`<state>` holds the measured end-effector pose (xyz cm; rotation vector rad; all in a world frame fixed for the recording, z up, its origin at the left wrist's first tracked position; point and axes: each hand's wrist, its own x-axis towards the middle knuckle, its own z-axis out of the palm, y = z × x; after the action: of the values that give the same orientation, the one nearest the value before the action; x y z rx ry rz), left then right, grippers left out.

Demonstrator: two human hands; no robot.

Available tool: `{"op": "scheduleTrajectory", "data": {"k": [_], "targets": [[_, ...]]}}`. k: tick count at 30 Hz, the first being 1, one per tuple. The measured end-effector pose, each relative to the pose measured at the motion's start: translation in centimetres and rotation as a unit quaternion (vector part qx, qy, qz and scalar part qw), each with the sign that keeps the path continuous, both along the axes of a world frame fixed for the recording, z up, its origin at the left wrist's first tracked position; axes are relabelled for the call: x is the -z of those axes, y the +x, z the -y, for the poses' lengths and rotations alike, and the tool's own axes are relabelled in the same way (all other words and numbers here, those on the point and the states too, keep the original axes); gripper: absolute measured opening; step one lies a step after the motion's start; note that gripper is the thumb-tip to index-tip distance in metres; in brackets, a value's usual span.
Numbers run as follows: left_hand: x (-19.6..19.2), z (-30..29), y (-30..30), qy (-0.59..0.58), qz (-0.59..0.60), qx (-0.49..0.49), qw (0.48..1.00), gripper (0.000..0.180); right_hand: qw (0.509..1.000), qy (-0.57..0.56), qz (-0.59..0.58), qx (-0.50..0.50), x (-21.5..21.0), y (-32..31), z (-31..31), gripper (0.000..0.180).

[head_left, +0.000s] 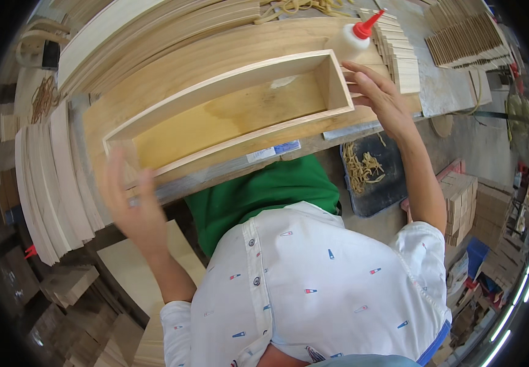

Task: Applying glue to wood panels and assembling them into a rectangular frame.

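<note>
A long, narrow wooden frame [240, 136] of four thin pale boards lies on the workbench, and the bench board [215, 116] shows through inside it. My left hand [134, 205] is at its near left end, fingers apart and blurred by motion. At the right end, my right hand [379, 95] has its fingers stretched out along the outside of the short end board. Whether those fingertips touch the board I cannot tell. Just behind that right corner stands a white glue bottle [350, 44] with a red nozzle.
Stacks of thin wooden strips [154, 55] line the back, and more strips [53, 183] stand at the left edge. Small slats [397, 52] lie right of the bottle. Tan bands [301, 7] are heaped at the back. Below the bench, a black tray [393, 189] holds similar bands.
</note>
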<state>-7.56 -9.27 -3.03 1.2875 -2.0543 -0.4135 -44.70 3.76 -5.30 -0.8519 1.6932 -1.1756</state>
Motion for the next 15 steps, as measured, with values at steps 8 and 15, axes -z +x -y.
{"op": "scheduleTrajectory", "data": {"k": [8, 15], "targets": [[1.0, -5.7, -19.1, -0.019, 0.125, 0.322, 0.938, 0.038, 0.998, -0.007, -0.054, -0.009, -0.2, -0.8, 2.2, 0.041], [4.8, -6.1, -23.3, -0.090, 0.074, 0.263, 0.958, 0.030, 0.993, -0.042, -0.104, -0.027, 1.0, -0.8, 2.5, 0.039]]}}
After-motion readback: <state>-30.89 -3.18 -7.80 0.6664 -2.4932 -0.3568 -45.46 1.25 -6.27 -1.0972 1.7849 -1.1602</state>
